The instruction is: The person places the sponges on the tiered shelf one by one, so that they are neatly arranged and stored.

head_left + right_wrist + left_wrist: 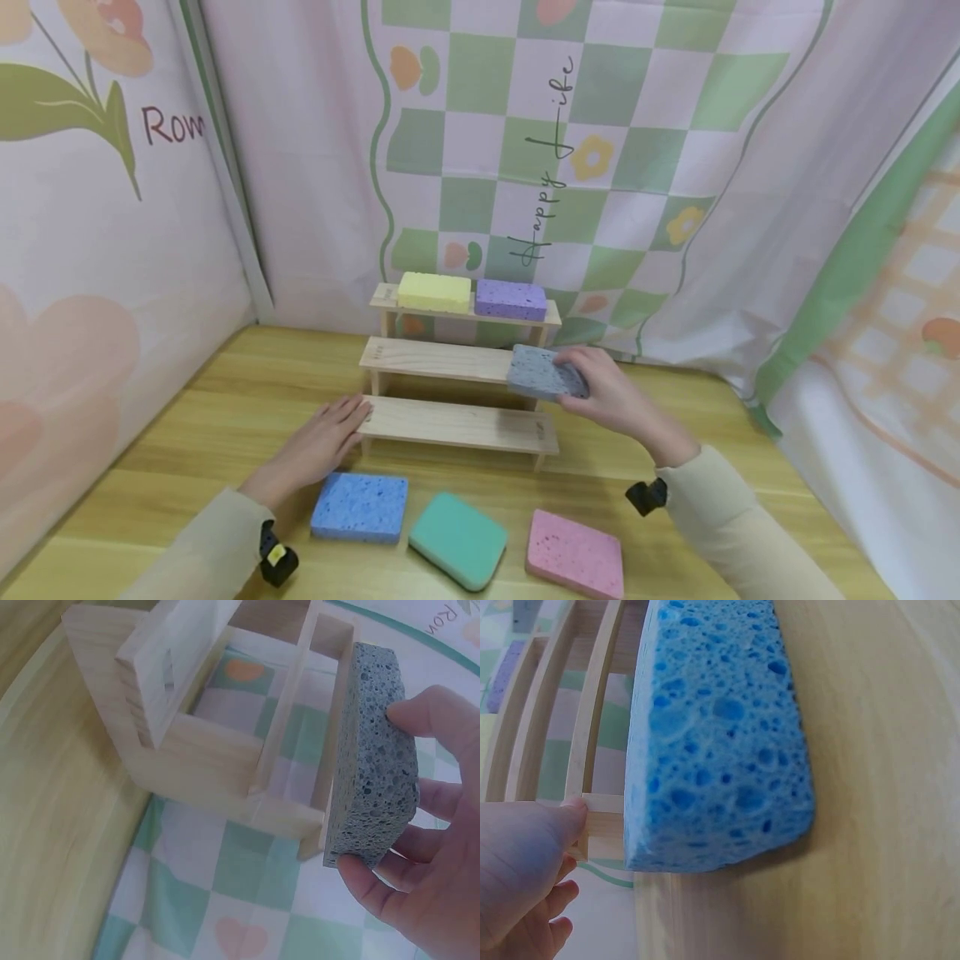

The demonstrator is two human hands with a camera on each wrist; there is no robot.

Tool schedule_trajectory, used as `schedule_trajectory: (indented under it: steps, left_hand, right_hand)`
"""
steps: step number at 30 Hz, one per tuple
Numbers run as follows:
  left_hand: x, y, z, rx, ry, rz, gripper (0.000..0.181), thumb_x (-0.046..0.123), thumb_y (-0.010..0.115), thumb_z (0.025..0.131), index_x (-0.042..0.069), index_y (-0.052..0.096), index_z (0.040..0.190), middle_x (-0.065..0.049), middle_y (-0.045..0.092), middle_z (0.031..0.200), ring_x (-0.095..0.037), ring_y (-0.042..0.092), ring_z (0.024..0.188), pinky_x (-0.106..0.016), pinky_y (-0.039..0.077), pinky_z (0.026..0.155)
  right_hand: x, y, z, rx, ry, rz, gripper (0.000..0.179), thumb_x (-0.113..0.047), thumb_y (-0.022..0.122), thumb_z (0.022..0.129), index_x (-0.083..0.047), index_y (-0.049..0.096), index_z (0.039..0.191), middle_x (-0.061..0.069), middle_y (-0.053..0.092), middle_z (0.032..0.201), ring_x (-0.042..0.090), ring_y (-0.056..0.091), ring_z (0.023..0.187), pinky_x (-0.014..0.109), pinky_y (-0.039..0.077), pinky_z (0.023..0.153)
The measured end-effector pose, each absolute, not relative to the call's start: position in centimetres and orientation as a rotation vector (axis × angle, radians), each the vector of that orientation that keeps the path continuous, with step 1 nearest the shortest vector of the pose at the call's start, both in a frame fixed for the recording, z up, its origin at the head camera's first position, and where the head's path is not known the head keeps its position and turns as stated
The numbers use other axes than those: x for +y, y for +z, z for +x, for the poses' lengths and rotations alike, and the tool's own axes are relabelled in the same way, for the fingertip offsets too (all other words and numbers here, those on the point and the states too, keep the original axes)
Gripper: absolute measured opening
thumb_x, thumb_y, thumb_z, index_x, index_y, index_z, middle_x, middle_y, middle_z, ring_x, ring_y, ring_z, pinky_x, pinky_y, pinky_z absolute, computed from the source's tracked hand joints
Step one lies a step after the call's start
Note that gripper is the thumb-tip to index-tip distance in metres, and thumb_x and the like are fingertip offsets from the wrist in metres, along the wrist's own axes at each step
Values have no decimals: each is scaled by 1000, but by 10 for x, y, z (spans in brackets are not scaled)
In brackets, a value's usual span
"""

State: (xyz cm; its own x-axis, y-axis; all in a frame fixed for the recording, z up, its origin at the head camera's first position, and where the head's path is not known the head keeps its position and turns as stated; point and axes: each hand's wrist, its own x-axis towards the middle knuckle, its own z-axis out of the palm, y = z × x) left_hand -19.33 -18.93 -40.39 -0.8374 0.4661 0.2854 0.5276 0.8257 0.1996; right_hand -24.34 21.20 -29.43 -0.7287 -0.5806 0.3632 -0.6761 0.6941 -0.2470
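Note:
Gripped between the thumb and fingers of my right hand (603, 387) is a grey sponge (543, 372). It hangs at the right end of the middle shelf (442, 360) of a three-tier wooden rack (247, 780); whether it touches the wood I cannot tell. My left hand (326, 437) rests against the left end of the lowest shelf (457, 423), its thumb touching the wood in the left wrist view and its fingers loosely extended. Just below that hand lies a blue sponge (360, 507), large in the left wrist view. On the top shelf sit a yellow sponge (434, 292) and a purple sponge (511, 300).
In front of the rack, a green sponge (459, 542) and a pink sponge (575, 554) lie on the wood-grain table (247, 417). A checked curtain (480, 142) hangs close behind the rack, and a printed cloth (105, 275) stands along the left side.

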Motion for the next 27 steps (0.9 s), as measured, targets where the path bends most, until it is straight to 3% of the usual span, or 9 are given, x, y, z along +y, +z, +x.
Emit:
schedule_trajectory:
  steps: [13, 27]
  left_hand:
    - [-189, -406, -195, -2792, -374, -754, 47, 16, 49, 97, -6, 38, 137, -26, 34, 139, -42, 30, 127, -54, 25, 103]
    - [-187, -404, -194, -2805, -386, -745, 45, 16, 47, 97, -6, 38, 136, -26, 35, 139, -41, 31, 127, -54, 25, 103]
  right_hand:
    - [182, -288, -250, -2673, 590, 1024, 45, -16, 68, 79, 0, 54, 119, 20, 48, 126, 37, 38, 119, 52, 33, 98]
    - [143, -290, -262, -2624, 584, 1109, 43, -16, 69, 79, -1, 55, 118, 16, 51, 124, 32, 42, 116, 47, 36, 97]
